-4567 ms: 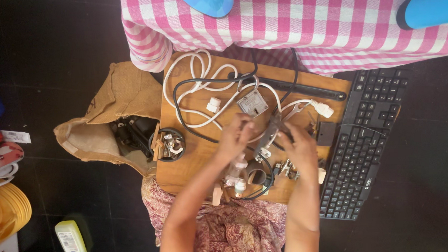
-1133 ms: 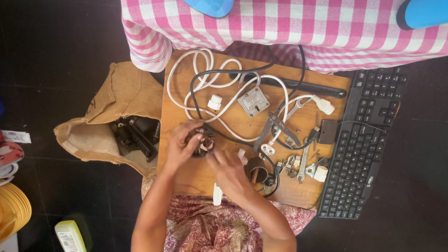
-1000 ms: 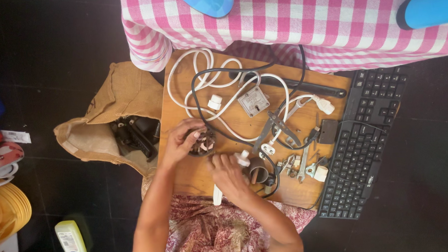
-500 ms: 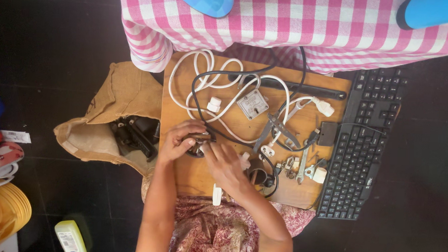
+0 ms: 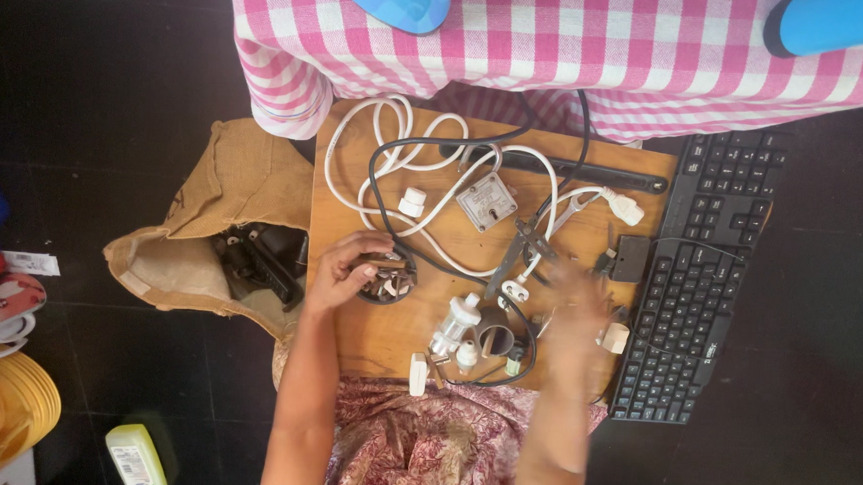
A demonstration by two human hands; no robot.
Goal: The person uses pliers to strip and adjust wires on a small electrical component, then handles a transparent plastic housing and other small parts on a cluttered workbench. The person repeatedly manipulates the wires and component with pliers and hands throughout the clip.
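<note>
Wooden board (image 5: 390, 337): left hand (image 5: 340, 273) fingers pinching round socket part (image 5: 389, 276); right hand (image 5: 574, 310) blurred, grip untellable.

Even, soft daylight falls on the wooden board (image 5: 390, 337) and the checked cloth (image 5: 553, 46), which looks brightest, almost washed out. The floor (image 5: 92, 116) around them stays very dark, with little detail. Shadows are faint and short. The right hand (image 5: 573, 310) is smeared by motion blur; the left hand (image 5: 346, 273) is sharp.
</note>
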